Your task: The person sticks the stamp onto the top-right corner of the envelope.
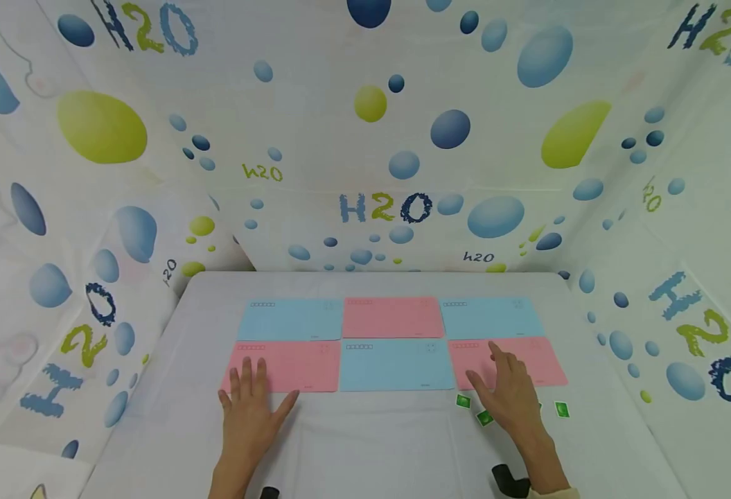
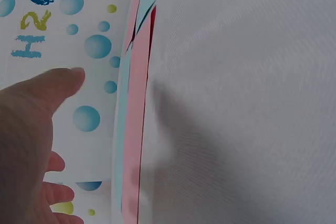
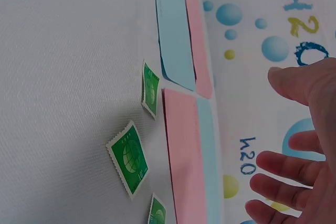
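Observation:
Several blue and pink envelopes lie in two rows, colours alternating. My left hand [image 1: 251,414], fingers spread, is over the lower left pink envelope [image 1: 303,367] and holds nothing. Over the lower right pink envelope [image 1: 546,364] is my right hand [image 1: 510,394], its fingers loosely bent and nothing in its grasp. Between these two envelopes lies a blue envelope [image 1: 396,366]. Several small green postage stamps [image 3: 129,158] with perforated edges lie near my right hand, just in front of the envelopes; the hand partly hides one in the head view.
A white cloth covers the table [image 1: 365,443]. Printed curtains [image 1: 315,125] with bubbles and H2O lettering surround it at the back and sides. A black object [image 1: 511,480] is beside my right wrist, and another black piece [image 1: 269,493] shows near my left wrist.

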The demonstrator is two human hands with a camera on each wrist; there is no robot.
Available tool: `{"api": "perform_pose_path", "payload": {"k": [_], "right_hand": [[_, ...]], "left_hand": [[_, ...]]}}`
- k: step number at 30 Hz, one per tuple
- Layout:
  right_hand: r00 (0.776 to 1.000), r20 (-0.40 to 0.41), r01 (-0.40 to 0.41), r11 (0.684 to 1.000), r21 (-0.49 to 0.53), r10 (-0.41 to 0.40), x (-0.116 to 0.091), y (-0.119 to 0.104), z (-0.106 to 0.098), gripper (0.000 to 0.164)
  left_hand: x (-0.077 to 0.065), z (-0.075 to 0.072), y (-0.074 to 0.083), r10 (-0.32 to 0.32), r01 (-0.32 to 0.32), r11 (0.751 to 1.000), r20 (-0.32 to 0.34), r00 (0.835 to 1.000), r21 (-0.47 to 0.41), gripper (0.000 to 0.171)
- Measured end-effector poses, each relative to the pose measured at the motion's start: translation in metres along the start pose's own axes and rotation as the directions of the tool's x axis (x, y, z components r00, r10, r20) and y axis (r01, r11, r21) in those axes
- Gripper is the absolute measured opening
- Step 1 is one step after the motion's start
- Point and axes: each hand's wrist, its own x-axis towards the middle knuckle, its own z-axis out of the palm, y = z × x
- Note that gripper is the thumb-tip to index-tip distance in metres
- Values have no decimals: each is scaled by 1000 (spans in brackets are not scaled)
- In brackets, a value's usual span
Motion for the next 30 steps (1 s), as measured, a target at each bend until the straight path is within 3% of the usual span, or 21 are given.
{"api": "perform_pose_path", "payload": {"k": [12,18,24,30], "right_hand": [[999,1,52,998,19,-52,-4,8,13,67],[995,101,1,1000,23,-4,-4,7,14,59],[977,211,-54,998,35,46,-4,6,16,42],[973,228,-38,998,42,28,-5,8,17,28]], "left_hand": [[1,7,-16,-85,86,996,40,996,-6,91],[4,7,-23,-127,128,992,36,991,-23,90],[8,7,-33,-175,178,982,48,983,-69,88],[13,7,-41,-206,212,972,64,976,-99,87]]}}
